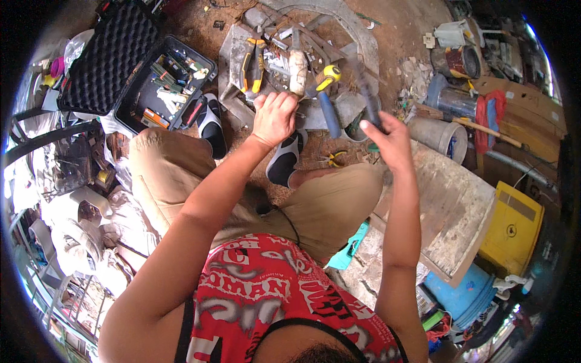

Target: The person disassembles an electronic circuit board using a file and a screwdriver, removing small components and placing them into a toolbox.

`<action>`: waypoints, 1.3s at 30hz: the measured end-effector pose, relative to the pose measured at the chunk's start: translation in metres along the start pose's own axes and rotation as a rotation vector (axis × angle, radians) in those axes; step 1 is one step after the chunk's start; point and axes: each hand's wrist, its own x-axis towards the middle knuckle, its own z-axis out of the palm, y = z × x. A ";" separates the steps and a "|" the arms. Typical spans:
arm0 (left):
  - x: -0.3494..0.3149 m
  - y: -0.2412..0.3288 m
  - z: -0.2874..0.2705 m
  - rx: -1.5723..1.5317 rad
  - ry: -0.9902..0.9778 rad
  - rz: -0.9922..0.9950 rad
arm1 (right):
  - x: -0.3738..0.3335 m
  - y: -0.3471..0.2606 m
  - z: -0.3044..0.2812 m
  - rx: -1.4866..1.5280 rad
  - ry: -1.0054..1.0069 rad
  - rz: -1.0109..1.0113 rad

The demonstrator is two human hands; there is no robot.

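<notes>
My left hand (276,118) is closed in a fist above the low work block (233,91); what it grips is hidden by the fingers. Just beyond it lies a tool with a pale wrapped handle (298,71) and a flat metal end. My right hand (390,142) is wrapped round a long dark bar-shaped tool (370,100), whose far end is smeared by motion. Between the hands rest a yellow-and-black handle (327,78) and a blue handle (329,114). Pliers with yellow-and-black grips (253,65) lie past my left hand.
An open black case (124,103) with foam in its lid holds small parts at left. Small yellow pliers (334,158) lie on the ground by my leg. At right are a worn board (454,212), a grey bucket (439,140), a yellow panel (511,227) and a blue bucket (463,296).
</notes>
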 end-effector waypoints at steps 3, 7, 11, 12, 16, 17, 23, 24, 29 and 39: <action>0.002 0.001 0.001 0.002 0.019 -0.003 | -0.025 -0.040 -0.014 0.047 0.108 -0.286; 0.000 -0.002 0.002 0.029 0.022 0.001 | -0.047 -0.095 -0.007 -0.406 0.137 -0.457; 0.003 0.000 0.003 0.023 0.033 0.012 | -0.043 -0.093 0.010 -0.419 0.092 -0.536; 0.004 0.002 0.000 0.028 0.008 0.004 | -0.041 -0.086 0.012 -0.438 0.061 -0.491; 0.004 0.002 0.001 0.010 0.009 0.013 | -0.043 -0.091 0.005 -0.381 0.059 -0.473; 0.004 0.001 0.001 0.010 0.015 0.017 | -0.044 -0.096 0.000 -0.339 0.062 -0.458; -0.002 -0.005 0.002 0.025 0.026 0.020 | -0.056 -0.112 -0.003 -0.194 0.408 -0.540; 0.000 -0.002 0.005 0.009 0.024 0.029 | -0.049 -0.094 0.001 -0.362 0.298 -0.641; -0.004 -0.005 0.002 0.040 -0.045 0.067 | -0.050 -0.076 0.011 -0.420 0.206 -0.656; -0.002 -0.008 0.003 0.020 0.037 0.133 | -0.035 -0.028 0.048 0.358 0.168 -0.425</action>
